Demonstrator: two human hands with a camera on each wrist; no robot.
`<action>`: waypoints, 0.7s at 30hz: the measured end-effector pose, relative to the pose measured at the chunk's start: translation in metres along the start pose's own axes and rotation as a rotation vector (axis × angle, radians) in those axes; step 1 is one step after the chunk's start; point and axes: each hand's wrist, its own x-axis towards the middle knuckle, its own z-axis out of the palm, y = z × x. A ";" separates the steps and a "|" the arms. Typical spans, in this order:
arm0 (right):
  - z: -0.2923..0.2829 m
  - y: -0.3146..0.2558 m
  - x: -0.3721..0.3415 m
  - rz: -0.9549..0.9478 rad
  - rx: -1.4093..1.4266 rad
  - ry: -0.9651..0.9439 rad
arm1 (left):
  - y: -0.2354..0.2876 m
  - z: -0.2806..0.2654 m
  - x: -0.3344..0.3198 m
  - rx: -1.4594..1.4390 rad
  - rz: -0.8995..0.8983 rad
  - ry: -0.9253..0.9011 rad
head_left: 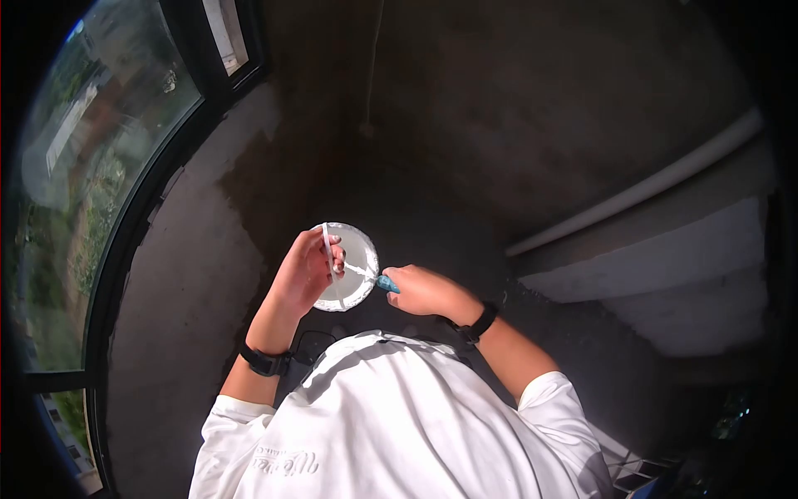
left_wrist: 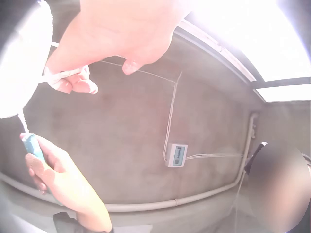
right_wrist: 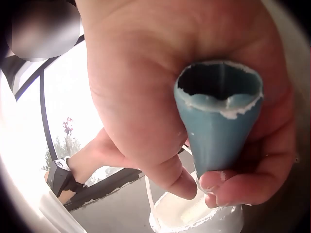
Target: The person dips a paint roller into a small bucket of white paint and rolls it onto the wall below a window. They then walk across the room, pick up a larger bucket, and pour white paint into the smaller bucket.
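A white bucket [head_left: 366, 249] with a ragged, white-crusted rim hangs in front of the person's body. The left hand [head_left: 303, 274] is at its left side, fingers curled round the thin white bail handle [head_left: 336, 291], as the left wrist view also shows. At the bucket's right edge, the right hand [head_left: 428, 291] grips the blue handle [right_wrist: 221, 126] of a tool. That handle is hollow, its open end chipped and edged with white. A slim, white-coated shaft [head_left: 357, 270] runs from it over the rim into the bucket; the tool's working end is hidden.
A dark-framed window [head_left: 91, 191] curves along the left side. Bare, dark plaster walls stand ahead, with a pale pipe [head_left: 640, 195] along the right. A small panel box [left_wrist: 177, 155] with wires is fixed to a wall.
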 end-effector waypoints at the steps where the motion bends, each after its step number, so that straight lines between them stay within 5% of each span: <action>1: 0.003 -0.002 0.006 -0.005 -0.027 0.015 | 0.004 -0.001 -0.002 -0.006 0.002 -0.006; 9: 0.012 -0.050 0.046 -0.036 -0.307 0.073 | 0.039 -0.045 -0.014 0.009 0.015 0.011; 12: -0.017 -0.089 0.053 0.056 -0.428 -0.185 | 0.056 -0.068 -0.014 -0.054 -0.020 0.005; 16: -0.043 -0.103 0.036 0.142 -0.397 -0.230 | 0.067 -0.079 -0.007 -0.144 -0.094 -0.011; 21: -0.028 -0.081 0.005 0.170 -0.274 -0.056 | 0.062 -0.079 0.003 -0.205 -0.147 -0.044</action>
